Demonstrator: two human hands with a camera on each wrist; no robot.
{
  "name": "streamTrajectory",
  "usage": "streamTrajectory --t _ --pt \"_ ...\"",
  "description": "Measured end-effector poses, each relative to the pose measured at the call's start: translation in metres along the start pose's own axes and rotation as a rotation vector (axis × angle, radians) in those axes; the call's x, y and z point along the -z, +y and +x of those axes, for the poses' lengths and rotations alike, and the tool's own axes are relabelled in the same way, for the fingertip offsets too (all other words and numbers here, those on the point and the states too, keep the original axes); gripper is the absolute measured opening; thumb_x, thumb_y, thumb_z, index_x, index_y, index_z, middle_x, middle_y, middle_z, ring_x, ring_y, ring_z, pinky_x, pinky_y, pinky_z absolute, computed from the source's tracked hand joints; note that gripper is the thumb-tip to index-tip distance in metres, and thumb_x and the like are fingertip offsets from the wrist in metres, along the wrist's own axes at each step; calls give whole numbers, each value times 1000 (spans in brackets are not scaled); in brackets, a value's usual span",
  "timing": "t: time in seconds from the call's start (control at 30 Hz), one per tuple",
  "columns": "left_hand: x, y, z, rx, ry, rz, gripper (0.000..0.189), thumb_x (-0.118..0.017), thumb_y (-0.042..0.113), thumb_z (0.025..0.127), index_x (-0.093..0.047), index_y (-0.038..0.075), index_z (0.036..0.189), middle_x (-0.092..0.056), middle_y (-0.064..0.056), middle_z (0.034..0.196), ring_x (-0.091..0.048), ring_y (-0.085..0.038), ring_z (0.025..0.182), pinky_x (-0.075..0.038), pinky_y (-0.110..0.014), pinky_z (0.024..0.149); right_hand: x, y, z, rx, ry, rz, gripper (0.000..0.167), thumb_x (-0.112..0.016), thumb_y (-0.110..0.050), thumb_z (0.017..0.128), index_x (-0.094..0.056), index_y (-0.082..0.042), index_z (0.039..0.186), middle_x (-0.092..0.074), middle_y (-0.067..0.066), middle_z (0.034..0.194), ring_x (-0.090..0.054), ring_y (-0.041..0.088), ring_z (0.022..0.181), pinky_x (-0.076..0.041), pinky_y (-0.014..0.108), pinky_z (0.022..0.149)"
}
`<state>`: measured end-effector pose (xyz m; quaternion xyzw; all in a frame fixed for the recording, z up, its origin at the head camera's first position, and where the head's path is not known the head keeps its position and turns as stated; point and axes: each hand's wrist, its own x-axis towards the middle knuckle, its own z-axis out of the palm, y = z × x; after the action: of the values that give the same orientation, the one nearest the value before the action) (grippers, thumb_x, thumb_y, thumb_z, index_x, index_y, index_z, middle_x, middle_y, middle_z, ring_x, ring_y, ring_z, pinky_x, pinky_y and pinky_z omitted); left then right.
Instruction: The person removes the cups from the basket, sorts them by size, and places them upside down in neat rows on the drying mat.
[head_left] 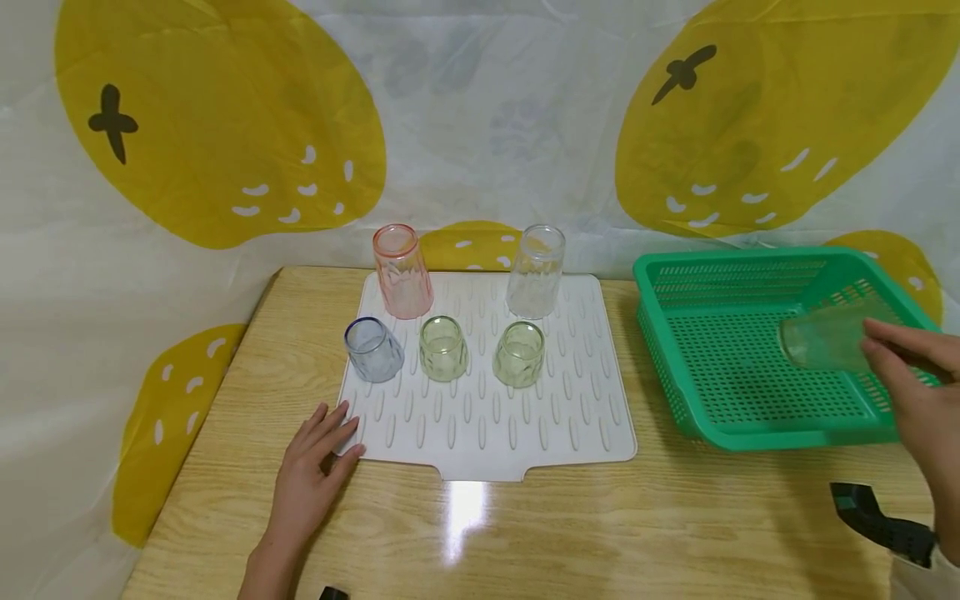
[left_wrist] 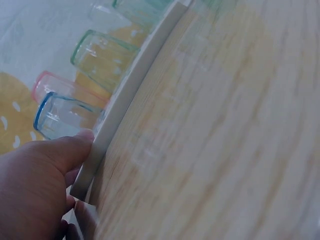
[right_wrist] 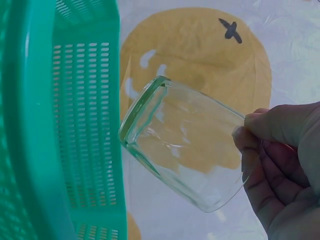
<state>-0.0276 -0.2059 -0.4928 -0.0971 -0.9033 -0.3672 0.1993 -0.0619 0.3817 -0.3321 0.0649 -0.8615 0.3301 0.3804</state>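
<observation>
Over the green basket, my right hand (head_left: pixel 918 375) pinches a drinking glass (right_wrist: pixel 185 145) by one end. The glass is see-through with a faint green tint; it is tilted, its thick greenish base pointing left in the right wrist view. My left hand (head_left: pixel 311 467) rests at the front left corner of a white ribbed drying mat (head_left: pixel 465 442), thumb touching the mat's edge in the left wrist view. On the mat stand a tall pink glass (head_left: pixel 405 283), a tall clear glass (head_left: pixel 535 283), a short blue-rimmed glass (head_left: pixel 375 354) and two short green glasses (head_left: pixel 443 354).
The green perforated plastic basket (head_left: pixel 780 437) stands to the right of the mat on a wooden table (head_left: pixel 600 533). Behind them hangs a white cloth (head_left: pixel 502 100) with large yellow fruit prints. Its left part borders the table's left edge.
</observation>
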Motion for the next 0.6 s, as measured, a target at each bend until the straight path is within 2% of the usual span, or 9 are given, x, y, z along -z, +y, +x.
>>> streamTrajectory --t 0.13,0.37,0.6 --pt "-1 1 0 -4 8 7 40 -80 4 76 -70 4 114 -58 -12 130 -41 -40 129 -26 -59 107 -2 -6 0 2 4 57 20 -59 8 91 -63 16 109 -58 -32 104 -53 -15 94 -38 5 86" --pt "-2 5 1 -25 33 13 42 -79 1 76 -69 3 116 -59 -13 129 -43 -40 127 -26 -55 109 -8 -22 -3 -41 16 148 22 -59 9 91 -63 15 111 -61 -24 106 -55 -8 96 -40 7 85" --pt "-2 14 6 -112 120 -36 49 -78 -5 73 -66 0 120 -62 -13 124 -49 -39 122 -29 -31 111 -15 -42 -9 -116 -14 138 26 -57 13 89 -64 10 114 -61 -22 108 -55 -3 101 -40 13 91"
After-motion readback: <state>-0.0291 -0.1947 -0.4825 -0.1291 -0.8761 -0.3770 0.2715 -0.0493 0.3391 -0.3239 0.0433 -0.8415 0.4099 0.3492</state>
